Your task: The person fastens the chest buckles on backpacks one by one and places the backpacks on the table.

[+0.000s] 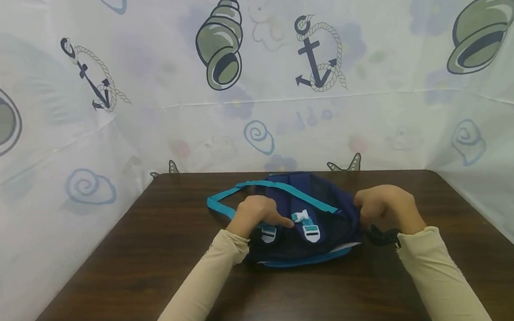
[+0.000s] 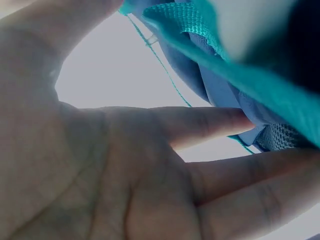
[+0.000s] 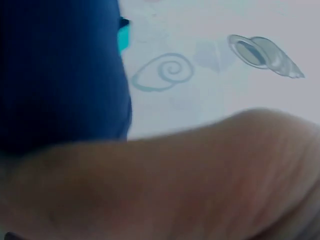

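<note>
A small navy backpack (image 1: pixel 327 192) with teal straps and white buckles lies on the table, its strap side up. My left hand (image 1: pixel 257 212) is over its left part, thumb side toward a white-and-teal buckle (image 1: pixel 306 225). In the left wrist view, the fingers (image 2: pixel 200 125) of that hand stretch out fairly straight and meet the fabric beside a teal strap (image 2: pixel 240 75). My right hand (image 1: pixel 383 204) is curled at the backpack's right edge and grips it, the fingertips hidden. Blue fabric (image 3: pixel 65 75) fills the left of the right wrist view.
The dark brown wooden table (image 1: pixel 146 273) reaches to a white curtain (image 1: pixel 158 29) printed with shells and anchors, which hangs behind it and along both sides. A teal strap loop (image 1: pixel 216 204) sticks out past the backpack's left side.
</note>
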Tool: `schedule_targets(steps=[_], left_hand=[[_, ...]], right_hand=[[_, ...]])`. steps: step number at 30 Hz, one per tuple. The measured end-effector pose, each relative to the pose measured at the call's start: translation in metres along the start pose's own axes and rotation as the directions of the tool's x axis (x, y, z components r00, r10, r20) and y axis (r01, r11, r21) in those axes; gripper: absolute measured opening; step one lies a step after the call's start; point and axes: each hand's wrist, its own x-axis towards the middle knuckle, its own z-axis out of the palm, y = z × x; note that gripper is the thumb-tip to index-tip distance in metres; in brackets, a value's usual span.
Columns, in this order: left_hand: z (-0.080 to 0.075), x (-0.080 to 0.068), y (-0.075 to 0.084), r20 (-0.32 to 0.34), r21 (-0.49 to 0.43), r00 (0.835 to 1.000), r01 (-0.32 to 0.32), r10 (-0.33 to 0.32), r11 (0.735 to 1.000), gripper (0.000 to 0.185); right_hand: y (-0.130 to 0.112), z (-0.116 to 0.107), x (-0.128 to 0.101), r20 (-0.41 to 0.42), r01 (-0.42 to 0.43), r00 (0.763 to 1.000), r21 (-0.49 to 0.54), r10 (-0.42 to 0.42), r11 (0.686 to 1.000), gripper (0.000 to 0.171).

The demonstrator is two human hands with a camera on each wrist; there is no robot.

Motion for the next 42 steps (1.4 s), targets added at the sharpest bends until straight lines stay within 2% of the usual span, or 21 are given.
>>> schedule_targets(steps=[4,6,8,11,13,15,18,23,25,28,31,34,36,39,42], left_hand=[[0.0,0.001,0.002,-0.014,0.001,1.0,-0.007,0.007,1.0,0.081],[-0.001,0.001,0.002,-0.025,0.004,1.0,-0.017,0.017,1.0,0.08],[-0.001,0.001,0.003,-0.033,0.004,0.999,-0.027,0.027,1.0,0.079],[0.0,0.001,0.005,-0.033,0.009,0.999,-0.028,0.028,1.0,0.079],[0.002,0.002,0.005,-0.025,0.006,0.999,-0.022,0.022,1.0,0.08],[0.003,0.002,0.005,-0.021,0.008,1.0,-0.02,0.021,1.0,0.081],[0.004,0.003,0.004,-0.029,0.033,1.0,-0.009,0.01,0.999,0.081],[0.002,0.004,0.003,-0.057,0.103,0.998,0.014,-0.008,0.995,0.08],[0.001,0.004,0.004,-0.072,0.116,0.997,-0.014,0.022,0.993,0.077],[-0.001,0.004,0.006,-0.089,0.112,0.99,-0.1,0.11,0.989,0.06],[0.0,0.003,0.009,-0.082,0.089,0.973,-0.209,0.217,0.974,0.039],[0.0,0.002,0.011,-0.064,0.068,0.953,-0.292,0.297,0.954,0.027],[-0.001,0.001,0.011,-0.055,0.048,0.948,-0.31,0.313,0.949,0.022],[-0.002,0.0,0.009,-0.042,0.03,0.951,-0.304,0.305,0.952,0.017],[-0.004,-0.001,0.007,-0.019,0.011,0.96,-0.28,0.28,0.96,0.027]], right_hand=[[0.004,-0.009,-0.011,-0.054,-0.004,0.999,-0.002,0.004,1.0,0.038],[0.004,-0.014,-0.017,-0.113,0.032,0.993,-0.04,-0.037,0.999,0.045],[-0.001,-0.015,-0.017,-0.207,0.071,0.975,-0.072,-0.084,0.995,0.047],[-0.017,-0.007,-0.001,-0.296,0.22,0.923,-0.116,-0.245,0.968,0.044],[-0.03,0.006,0.015,-0.281,0.305,0.9,-0.137,-0.332,0.943,0.043],[-0.042,0.02,0.03,-0.21,0.365,0.895,-0.157,-0.392,0.918,0.042],[-0.053,0.037,0.043,-0.127,0.382,0.904,-0.19,-0.408,0.904,0.037],[-0.06,0.044,0.047,-0.126,0.372,0.908,-0.195,-0.4,0.907,0.023],[-0.061,0.043,0.047,-0.119,0.384,0.906,-0.179,-0.407,0.906,0.024],[-0.062,0.042,0.047,-0.12,0.407,0.895,-0.175,-0.429,0.897,0.025],[-0.063,0.042,0.048,-0.134,0.432,0.879,-0.184,-0.457,0.883,0.022],[-0.064,0.041,0.048,-0.16,0.434,0.873,-0.17,-0.46,0.884,0.02],[-0.065,0.04,0.047,-0.18,0.437,0.87,-0.149,-0.458,0.887,0.019],[-0.063,0.037,0.045,-0.206,0.437,0.866,-0.133,-0.456,0.89,0.019],[-0.06,0.033,0.044,-0.24,0.433,0.858,-0.135,-0.454,0.891,0.019]])
